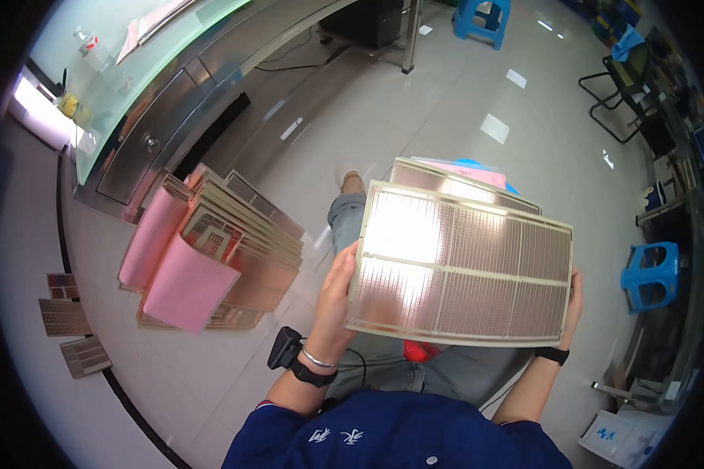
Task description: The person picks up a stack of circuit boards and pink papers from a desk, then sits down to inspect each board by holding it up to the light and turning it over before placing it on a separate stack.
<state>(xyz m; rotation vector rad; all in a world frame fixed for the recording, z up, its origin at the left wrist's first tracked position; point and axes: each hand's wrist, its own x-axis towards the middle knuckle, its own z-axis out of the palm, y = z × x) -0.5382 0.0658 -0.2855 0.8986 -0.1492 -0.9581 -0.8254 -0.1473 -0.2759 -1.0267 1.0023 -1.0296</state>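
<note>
A copper-coloured circuit board panel (477,273) with a pale rim and a fine grid is held up over my lap, tilted, with glare on its left half. My left hand (336,289) grips its left edge, fingers partly hidden behind it. On the opposite edge, my right hand (575,305) holds the panel, and most of its fingers are out of sight. Just beyond lies another similar panel (465,187), partly covered by the held one. Pink sheeting (477,173) and a blue surface show behind that panel.
Several panels (266,266) stand on the floor at left, interleaved with pink sheets (192,289). Smaller boards (65,317) lean by the left wall. A metal desk (145,141) with a glass top stands far left. Blue stools (649,276) and a chair (626,86) are right.
</note>
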